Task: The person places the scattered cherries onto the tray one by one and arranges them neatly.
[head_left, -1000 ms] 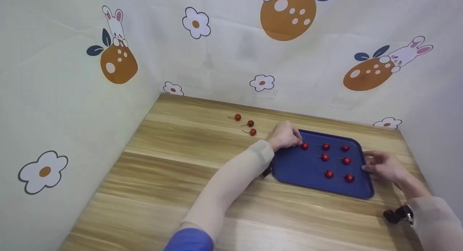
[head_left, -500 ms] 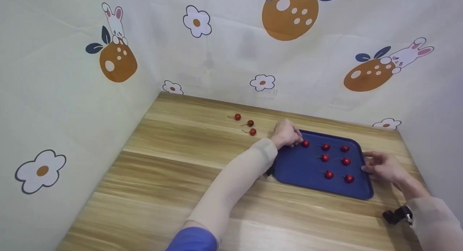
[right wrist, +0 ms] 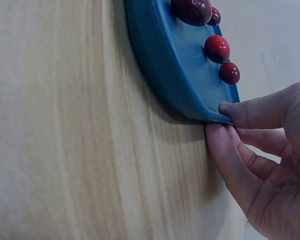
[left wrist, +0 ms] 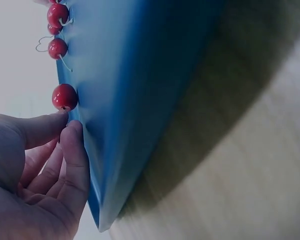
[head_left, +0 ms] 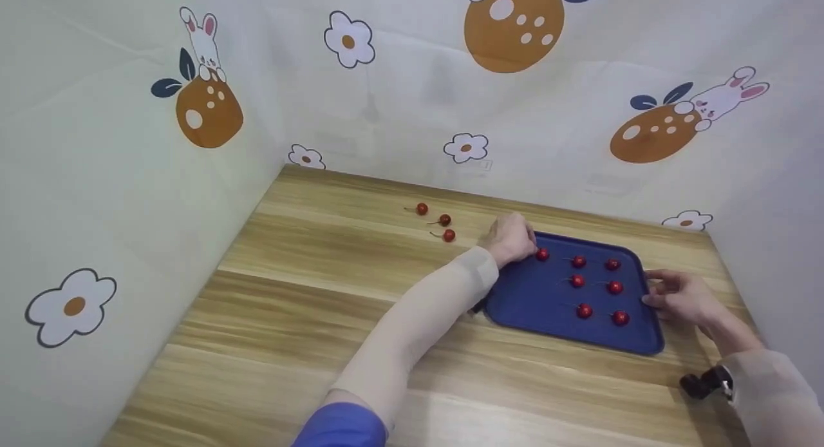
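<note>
A blue tray (head_left: 528, 299) lies on the wooden table with several red cherries on it. My left hand (head_left: 513, 236) reaches over its far left corner. Thumb and forefinger close at the stem end of one cherry (left wrist: 64, 97), which rests on the tray surface. To the right of it, the other tray cherries (head_left: 577, 281) sit in two columns, stems pointing left. On the tray's right side my right hand (head_left: 689, 297) grips the rim, thumb on top and fingers (right wrist: 230, 160) beneath the edge, as the right wrist view shows.
Three more cherries (head_left: 445, 220) lie on the table (head_left: 309, 241), left of the tray near the back. A pale patterned curtain (head_left: 399, 99) walls in the back and both sides. A black device (head_left: 705, 382) is strapped at the right wrist.
My left hand has shifted the cherry slightly toward the tray's far edge. The right hand stays on the rim, and the other cherries have not moved.
</note>
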Demonstrator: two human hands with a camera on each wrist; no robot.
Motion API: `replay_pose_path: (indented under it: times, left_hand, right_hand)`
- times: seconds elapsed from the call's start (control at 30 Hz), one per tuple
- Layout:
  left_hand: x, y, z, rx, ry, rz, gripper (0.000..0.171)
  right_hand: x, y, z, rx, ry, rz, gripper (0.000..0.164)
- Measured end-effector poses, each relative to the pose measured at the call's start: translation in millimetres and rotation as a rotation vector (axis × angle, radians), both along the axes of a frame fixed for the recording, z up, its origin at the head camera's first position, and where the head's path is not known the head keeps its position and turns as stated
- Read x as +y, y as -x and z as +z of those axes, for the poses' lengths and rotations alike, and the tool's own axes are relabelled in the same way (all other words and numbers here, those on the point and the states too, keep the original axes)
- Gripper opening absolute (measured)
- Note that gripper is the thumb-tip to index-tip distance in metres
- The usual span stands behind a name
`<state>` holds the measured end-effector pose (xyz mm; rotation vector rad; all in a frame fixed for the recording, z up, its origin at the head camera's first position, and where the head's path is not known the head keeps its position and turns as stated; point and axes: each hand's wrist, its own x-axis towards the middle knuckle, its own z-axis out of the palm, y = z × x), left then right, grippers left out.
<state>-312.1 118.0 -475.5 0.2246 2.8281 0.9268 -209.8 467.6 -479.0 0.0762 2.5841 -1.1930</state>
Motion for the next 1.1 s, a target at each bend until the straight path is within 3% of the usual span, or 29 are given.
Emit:
replay_pose_path:
  times: [0.33,0.5,0.63,0.87,1.1]
  left_hand:
    - [-4.4,0.3,-2.2,0.023,0.017,-0.028,0.012]
    - [-8.0,-2.4,1.3,0.063,0.078,-0.103,0.009]
    - [-14.0,-4.8,7.4,0.080,0.096,-0.163,0.016]
    - [-39.4,-4.6,18.3,0.070,0.001,-0.260,0.023]
    - [-80.7,-0.1,27.3,0.047,-0.125,-0.272,0.020]
  right_hand:
    - [0.8,0.0,-2.6,-0.002,0.017,0.003,0.073]
    - [1.5,-0.2,-3.1,-0.012,0.024,0.006,0.073]
    - [1.4,-0.4,-3.0,-0.021,0.028,0.004,0.072]
    - [-0.3,-0.1,-4.6,-0.019,0.025,0.004,0.073]
    - [1.8,2.7,-1.5,-0.012,0.009,0.016,0.073]
